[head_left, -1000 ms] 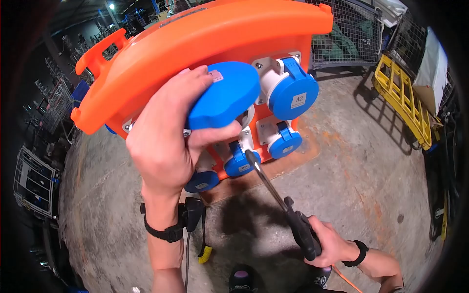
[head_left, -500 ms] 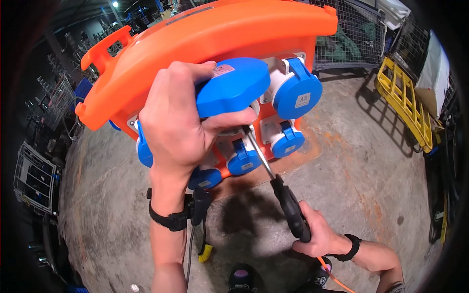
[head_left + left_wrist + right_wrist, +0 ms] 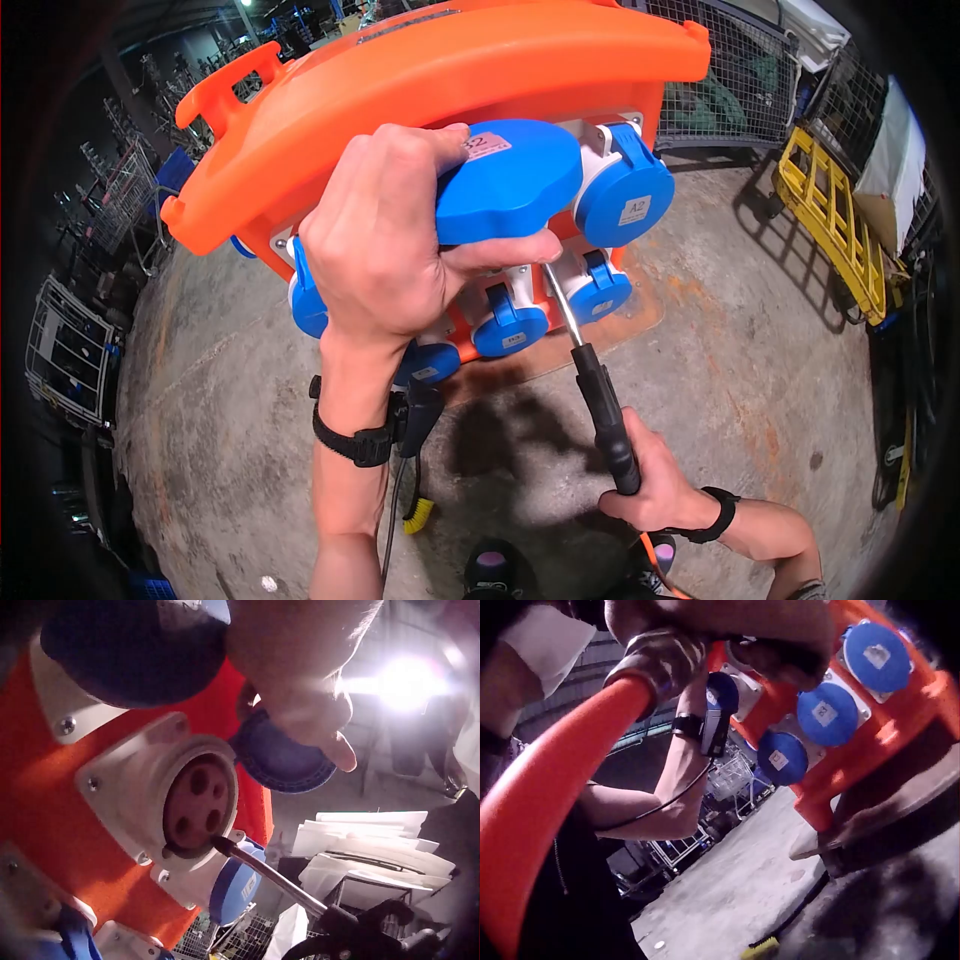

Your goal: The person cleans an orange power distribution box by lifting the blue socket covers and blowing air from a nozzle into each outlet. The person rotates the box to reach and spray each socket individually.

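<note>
My left hand (image 3: 375, 245) grips the blue hinged lid (image 3: 512, 190) of a socket on an orange power distribution box (image 3: 450, 75), holding it raised with the thumb below. In the left wrist view the uncovered socket (image 3: 199, 802) shows a pinkish face with several round holes inside a white collar. My right hand (image 3: 655, 485) grips the black handle of an air blow gun (image 3: 605, 410). Its thin metal nozzle (image 3: 274, 877) has its dark tip right at the socket's rim. From the handle runs an orange hose (image 3: 562, 787), joined by a metal fitting (image 3: 660, 664).
Other sockets with shut blue lids (image 3: 632, 205) surround this one. The box stands on a brown board (image 3: 610, 325) on concrete floor. A yellow trolley (image 3: 830, 230) and wire cages (image 3: 725, 90) stand right. A yellow-bristled brush (image 3: 418, 515) lies near my feet.
The blow gun's nozzle has risen from in front of the lower sockets to the uncovered socket, its tip now behind my left thumb in the head view. My left hand still holds the lid raised.
</note>
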